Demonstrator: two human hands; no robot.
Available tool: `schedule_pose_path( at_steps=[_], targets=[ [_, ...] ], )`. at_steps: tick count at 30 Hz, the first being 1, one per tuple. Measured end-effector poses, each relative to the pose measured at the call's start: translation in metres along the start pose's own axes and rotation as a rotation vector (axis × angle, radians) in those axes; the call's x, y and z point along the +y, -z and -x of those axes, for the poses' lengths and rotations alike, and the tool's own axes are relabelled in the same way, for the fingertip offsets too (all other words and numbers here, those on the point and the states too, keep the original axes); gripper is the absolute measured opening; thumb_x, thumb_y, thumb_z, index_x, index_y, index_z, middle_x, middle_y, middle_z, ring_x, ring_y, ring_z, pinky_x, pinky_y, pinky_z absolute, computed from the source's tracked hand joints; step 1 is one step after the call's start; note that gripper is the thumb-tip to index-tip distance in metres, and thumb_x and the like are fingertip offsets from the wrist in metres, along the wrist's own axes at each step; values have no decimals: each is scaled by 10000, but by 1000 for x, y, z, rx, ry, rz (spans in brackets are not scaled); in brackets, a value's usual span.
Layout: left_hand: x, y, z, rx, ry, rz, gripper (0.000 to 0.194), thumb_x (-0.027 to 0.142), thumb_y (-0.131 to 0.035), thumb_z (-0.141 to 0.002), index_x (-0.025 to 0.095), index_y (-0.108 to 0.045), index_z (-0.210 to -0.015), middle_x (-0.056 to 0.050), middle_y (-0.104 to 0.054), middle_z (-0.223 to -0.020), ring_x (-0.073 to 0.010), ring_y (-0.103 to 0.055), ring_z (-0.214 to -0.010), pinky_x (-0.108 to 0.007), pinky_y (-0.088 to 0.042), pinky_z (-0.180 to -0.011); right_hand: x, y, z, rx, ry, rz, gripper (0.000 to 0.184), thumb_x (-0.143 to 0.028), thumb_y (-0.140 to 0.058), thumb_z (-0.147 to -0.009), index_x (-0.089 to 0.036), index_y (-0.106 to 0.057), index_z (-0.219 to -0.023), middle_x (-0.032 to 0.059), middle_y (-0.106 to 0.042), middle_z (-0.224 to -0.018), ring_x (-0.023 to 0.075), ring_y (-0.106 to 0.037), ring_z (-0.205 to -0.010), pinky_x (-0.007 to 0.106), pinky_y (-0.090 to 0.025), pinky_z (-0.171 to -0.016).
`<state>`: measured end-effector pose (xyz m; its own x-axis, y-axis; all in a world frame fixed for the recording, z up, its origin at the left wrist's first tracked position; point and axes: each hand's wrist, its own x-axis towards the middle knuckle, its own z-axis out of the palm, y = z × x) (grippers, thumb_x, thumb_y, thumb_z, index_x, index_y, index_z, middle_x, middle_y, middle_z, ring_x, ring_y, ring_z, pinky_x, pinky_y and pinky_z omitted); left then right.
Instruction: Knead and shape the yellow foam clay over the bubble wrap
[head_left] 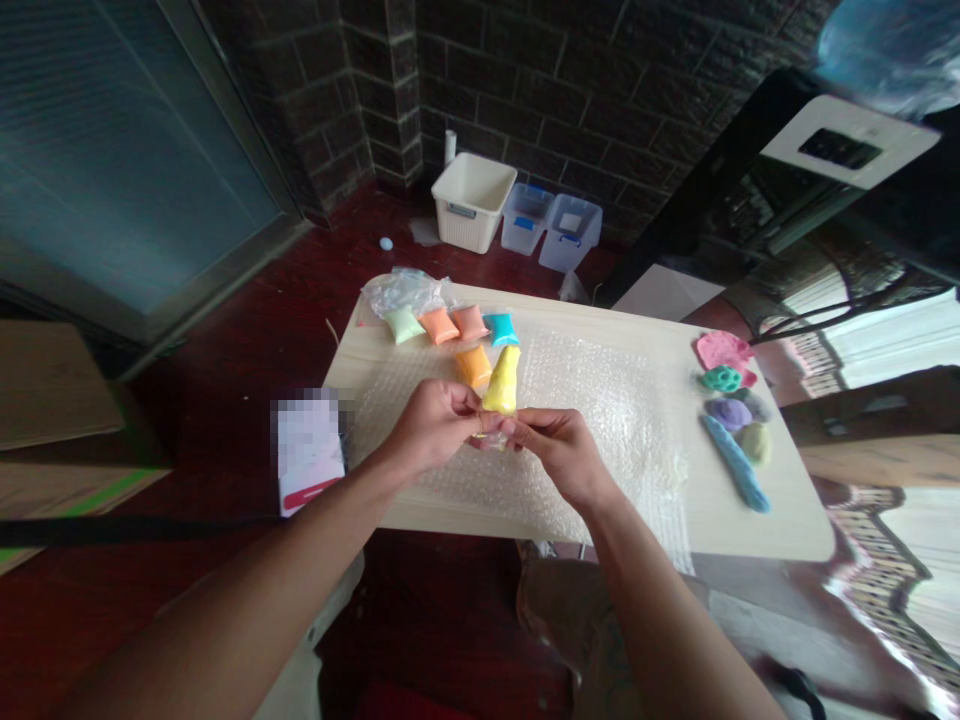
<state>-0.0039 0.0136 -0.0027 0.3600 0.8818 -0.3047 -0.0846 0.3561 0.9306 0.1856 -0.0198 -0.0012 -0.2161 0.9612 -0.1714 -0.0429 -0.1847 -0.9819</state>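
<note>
A lump of bright yellow modelling clay (503, 380) stands up between my two hands, out of a clear plastic packet whose lower part is mostly hidden by fingers. My left hand (439, 425) is closed, pinching the packet from the left. From the other side my right hand (561, 450) grips it with thumb and fingers pressed together. Just behind the yellow clay lies an orange-yellow clay packet (472, 366). Further back are packets in pale green (403, 325), orange (438, 326), salmon (470, 322) and turquoise (501, 328).
Bubble wrap (600, 420) covers much of the table (787, 525). Clear plastic bags (409, 291) lie at its back left corner. On the right sit unwrapped clay pieces, among them a blue roll (735, 465) and a pink piece (721, 351). A cream bin (472, 205) stands beyond the table.
</note>
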Motion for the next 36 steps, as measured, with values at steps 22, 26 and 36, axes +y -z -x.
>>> schedule_pose_path(
  at_steps=[22,26,36],
  targets=[
    [-9,-1,-6,-120,-79,49,384,495,-874,-755,138,-779,-860,-76,-802,-864,-210,-762,-776,-378,-661,-775,13,0,-4,114,41,77,339,-452,-923,-761,-192,-814,-950,68,-784,-827,203,-704,-713,346,-547,-672],
    [-8,-1,-4,-52,-27,17,371,445,-935,-696,123,-765,-774,-57,-775,-768,-176,-737,-686,-333,-660,-701,10,-4,-1,72,77,86,307,-479,-872,-824,-231,-862,-1005,72,-804,-890,208,-689,-767,364,-541,-732],
    [5,2,2,-87,-89,-107,290,377,-908,-751,120,-773,-756,-67,-767,-723,-157,-698,-665,-257,-550,-618,-2,0,1,-1,46,43,248,-488,-805,-891,-254,-889,-899,46,-781,-756,164,-555,-673,322,-452,-666]
  ],
)
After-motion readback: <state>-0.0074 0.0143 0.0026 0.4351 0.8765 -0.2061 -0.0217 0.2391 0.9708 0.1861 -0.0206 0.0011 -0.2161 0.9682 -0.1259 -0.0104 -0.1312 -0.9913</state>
